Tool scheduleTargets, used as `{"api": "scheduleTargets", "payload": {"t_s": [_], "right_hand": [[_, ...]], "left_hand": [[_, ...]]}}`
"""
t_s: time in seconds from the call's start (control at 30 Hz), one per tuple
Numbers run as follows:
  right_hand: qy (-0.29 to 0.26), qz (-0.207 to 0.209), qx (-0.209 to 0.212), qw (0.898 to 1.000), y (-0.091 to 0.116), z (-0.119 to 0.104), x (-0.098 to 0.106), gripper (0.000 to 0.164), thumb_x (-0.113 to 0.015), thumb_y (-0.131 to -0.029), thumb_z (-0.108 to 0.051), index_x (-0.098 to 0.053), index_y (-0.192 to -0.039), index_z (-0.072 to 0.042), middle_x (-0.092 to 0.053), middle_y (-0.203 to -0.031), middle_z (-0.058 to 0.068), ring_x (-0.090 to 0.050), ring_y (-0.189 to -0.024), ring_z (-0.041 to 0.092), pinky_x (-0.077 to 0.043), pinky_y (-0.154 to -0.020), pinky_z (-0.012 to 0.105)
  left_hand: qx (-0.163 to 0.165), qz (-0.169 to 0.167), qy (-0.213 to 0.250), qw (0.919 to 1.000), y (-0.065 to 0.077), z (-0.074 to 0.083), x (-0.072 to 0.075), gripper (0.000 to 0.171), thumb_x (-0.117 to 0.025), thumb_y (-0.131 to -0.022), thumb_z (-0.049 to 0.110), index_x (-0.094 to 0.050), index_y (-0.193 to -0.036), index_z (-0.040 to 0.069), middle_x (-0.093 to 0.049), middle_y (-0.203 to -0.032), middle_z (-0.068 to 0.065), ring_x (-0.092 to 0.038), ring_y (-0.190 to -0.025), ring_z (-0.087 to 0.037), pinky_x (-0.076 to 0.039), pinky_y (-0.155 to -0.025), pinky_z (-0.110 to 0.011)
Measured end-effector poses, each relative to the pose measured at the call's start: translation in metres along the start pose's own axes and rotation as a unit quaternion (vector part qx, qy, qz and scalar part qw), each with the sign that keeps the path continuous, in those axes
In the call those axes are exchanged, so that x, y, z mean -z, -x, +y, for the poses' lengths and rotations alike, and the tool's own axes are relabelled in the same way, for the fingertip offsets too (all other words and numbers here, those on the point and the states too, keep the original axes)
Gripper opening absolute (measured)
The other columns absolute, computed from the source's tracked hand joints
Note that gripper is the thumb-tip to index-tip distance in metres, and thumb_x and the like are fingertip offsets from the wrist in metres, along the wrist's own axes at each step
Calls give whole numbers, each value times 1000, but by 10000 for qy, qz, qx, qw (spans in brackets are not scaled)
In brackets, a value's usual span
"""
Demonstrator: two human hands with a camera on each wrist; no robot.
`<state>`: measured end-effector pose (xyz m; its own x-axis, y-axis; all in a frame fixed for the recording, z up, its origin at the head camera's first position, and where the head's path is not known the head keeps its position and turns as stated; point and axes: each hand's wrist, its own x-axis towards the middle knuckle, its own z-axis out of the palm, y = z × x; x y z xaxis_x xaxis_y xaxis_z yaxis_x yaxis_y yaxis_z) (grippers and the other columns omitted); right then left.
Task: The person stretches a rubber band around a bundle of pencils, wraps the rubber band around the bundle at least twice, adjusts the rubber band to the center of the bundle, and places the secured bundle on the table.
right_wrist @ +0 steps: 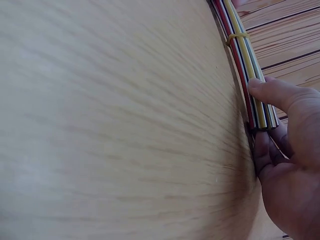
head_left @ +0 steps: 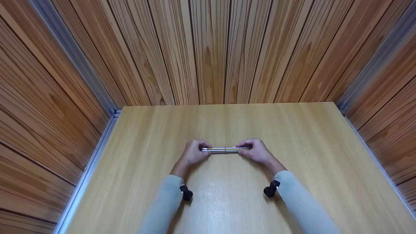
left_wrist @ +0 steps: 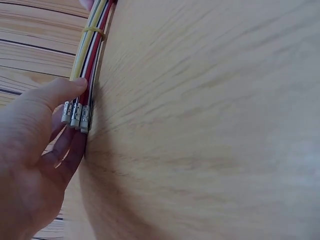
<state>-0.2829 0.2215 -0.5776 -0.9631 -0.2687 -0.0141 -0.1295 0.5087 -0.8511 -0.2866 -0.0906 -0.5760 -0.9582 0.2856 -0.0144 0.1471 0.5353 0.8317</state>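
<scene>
A bundle of striped pencils (head_left: pixel 225 150) lies crosswise between the two hands, at or just above the tabletop. A yellowish rubber band (right_wrist: pixel 237 37) circles its middle. My left hand (head_left: pixel 194 151) grips the end with the white erasers (left_wrist: pixel 75 121) and metal ferrules, its thumb over the top. The opposite end, without erasers, is pinched by my right hand (head_left: pixel 257 150), thumb on the near side and fingers behind. Red, yellow, white and dark stripes show along the pencils in both wrist views.
A light wooden table (head_left: pixel 227 123) spreads around the hands. Plank walls (head_left: pixel 209 52) rise behind and on both sides, with grey metal rails (head_left: pixel 87 172) along the table's edges. A small black device (head_left: pixel 187 193) sits on each sleeve's cuff.
</scene>
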Motion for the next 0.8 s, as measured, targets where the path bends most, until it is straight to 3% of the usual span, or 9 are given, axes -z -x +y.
{"api": "scheduleTargets", "payload": {"t_s": [0.2,0.6,0.8], "right_hand": [[-43,-8,-27,10000,1,0,0,28,-83,-98,-2,-85,-125,-5,-79,-127,18,-68,-115,24,-48,-96,25],[-107,154,64,9998,2,3,-3,27,-85,-97,-3,-85,-124,-5,-79,-126,18,-67,-114,19,-47,-95,21],[-351,206,119,9991,2,5,-6,28,-83,-97,0,-83,-124,2,-78,-125,24,-67,-109,13,-50,-91,16]], "left_hand": [[95,-75,47,9999,1,-2,2,22,-82,-98,-1,-85,-117,11,-82,-122,-8,-71,-110,-22,-59,-104,-44],[-51,-131,115,9998,3,-3,3,23,-84,-97,1,-85,-118,11,-82,-118,-8,-70,-106,-21,-58,-103,-44],[-80,-74,99,9999,3,-4,2,24,-83,-96,1,-85,-118,8,-83,-119,-10,-71,-106,-22,-58,-100,-41]]}}
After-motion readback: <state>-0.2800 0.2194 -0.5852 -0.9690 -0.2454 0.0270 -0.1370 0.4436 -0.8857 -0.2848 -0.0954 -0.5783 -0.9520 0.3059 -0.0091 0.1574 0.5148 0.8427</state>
